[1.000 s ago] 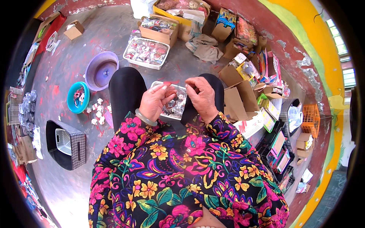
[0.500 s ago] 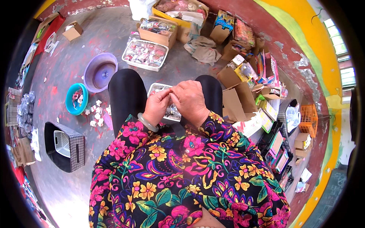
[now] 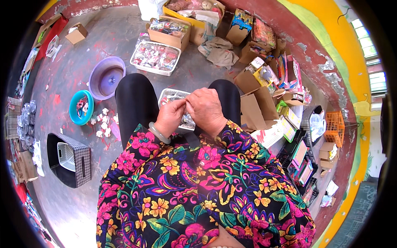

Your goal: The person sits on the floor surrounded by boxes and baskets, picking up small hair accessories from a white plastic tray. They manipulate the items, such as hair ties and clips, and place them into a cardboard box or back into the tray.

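Note:
My left hand and my right hand meet between my knees, with fingertips pinched together. Whatever they hold, if anything, is hidden by the fingers. A pale bangle circles my left wrist. Under the hands, partly covered by them, is a small white basket with small packaged items in it. Farther off on the floor stands a larger white basket full of small clear packets.
Left of my knees are a purple basin, a teal basin and scattered white pieces. A checked bin stands nearer. Open cardboard boxes, black crates and an orange crate line the right side.
The view has shifted slightly, so the floor things sit a little farther left. My hands remain pinched together in nearly the same place, with a bit more of the small basket showing.

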`<action>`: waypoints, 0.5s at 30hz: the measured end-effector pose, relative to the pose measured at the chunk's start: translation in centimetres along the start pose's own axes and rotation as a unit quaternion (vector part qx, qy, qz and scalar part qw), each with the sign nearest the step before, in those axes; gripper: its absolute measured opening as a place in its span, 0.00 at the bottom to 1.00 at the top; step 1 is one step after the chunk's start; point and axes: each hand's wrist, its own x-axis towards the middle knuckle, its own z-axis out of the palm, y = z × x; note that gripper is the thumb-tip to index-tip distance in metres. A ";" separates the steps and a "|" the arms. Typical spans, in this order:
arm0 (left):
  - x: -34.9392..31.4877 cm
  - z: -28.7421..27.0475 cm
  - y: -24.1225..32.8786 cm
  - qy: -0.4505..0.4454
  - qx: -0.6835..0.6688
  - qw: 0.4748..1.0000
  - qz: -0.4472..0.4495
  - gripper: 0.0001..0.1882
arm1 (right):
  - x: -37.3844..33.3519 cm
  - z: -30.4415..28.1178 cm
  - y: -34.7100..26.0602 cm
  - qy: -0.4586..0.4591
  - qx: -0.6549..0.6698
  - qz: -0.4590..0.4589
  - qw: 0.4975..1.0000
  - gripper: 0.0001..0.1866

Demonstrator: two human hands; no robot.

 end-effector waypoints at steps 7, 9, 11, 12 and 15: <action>0.1 -0.1 0.3 0.003 0.139 0.989 0.047 0.10 | -0.1 -0.1 0.0 -0.017 0.001 0.005 1.000 0.04; 0.1 -0.2 0.5 -0.005 0.159 0.987 0.035 0.11 | -0.1 -0.2 0.1 -0.019 0.002 0.005 1.000 0.04; 0.0 -0.3 0.9 -0.017 0.185 0.983 0.012 0.11 | -0.1 -0.3 0.1 -0.021 0.005 0.002 1.000 0.05; -0.1 -0.2 1.2 -0.015 0.189 0.982 0.022 0.11 | 0.0 -0.4 0.1 -0.022 0.007 -0.001 1.000 0.05; -0.1 0.0 1.9 -0.008 0.197 0.979 0.052 0.11 | 0.0 -0.3 0.2 -0.024 0.011 -0.003 1.000 0.05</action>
